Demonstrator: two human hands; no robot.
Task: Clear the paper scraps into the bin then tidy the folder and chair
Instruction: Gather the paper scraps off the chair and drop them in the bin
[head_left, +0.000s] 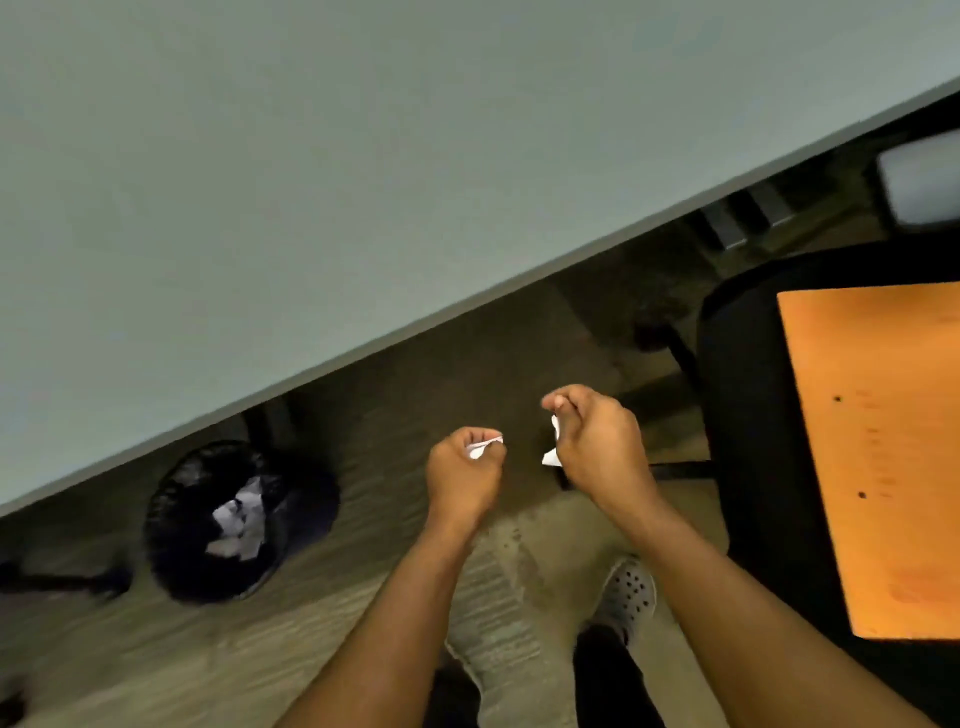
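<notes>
My left hand is closed around a small white paper scrap that sticks out between the fingers. My right hand grips another white paper scrap, part of which hangs below the fingers. Both hands hover over the floor, to the right of a round black bin lined with a dark bag, with crumpled white paper inside. An orange folder lies on the seat of a black chair at the right.
A grey desk top fills the upper left, its edge running diagonally above the bin and hands. My feet in perforated grey shoes stand on the wood-look floor. A white-topped object sits at the far right.
</notes>
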